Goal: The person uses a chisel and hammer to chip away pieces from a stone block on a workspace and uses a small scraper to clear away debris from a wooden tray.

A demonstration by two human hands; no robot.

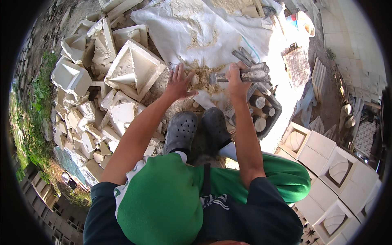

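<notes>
My left hand (178, 83) hovers or rests palm down, fingers spread, beside a small pale lump (195, 79) and some crumbled debris. It holds nothing. My right hand (236, 79) is wrapped around a grey, dust-coated metal piece (256, 74). The piece has a thick, ribbed end to the right and a narrower part pointing left over the crumbs (207, 86). Its exact kind I cannot make out. Beneath both hands lies a white sheet (179, 26), dusted with tan powder.
Broken cream-coloured blocks (134, 69) are heaped at the left. Right of my shoes (180, 130), a dark tray (274, 118) holds round-ended cylinders (257, 101). Square moulded blocks (322, 149) stand at lower right. A white bucket (305, 24) is at the far right.
</notes>
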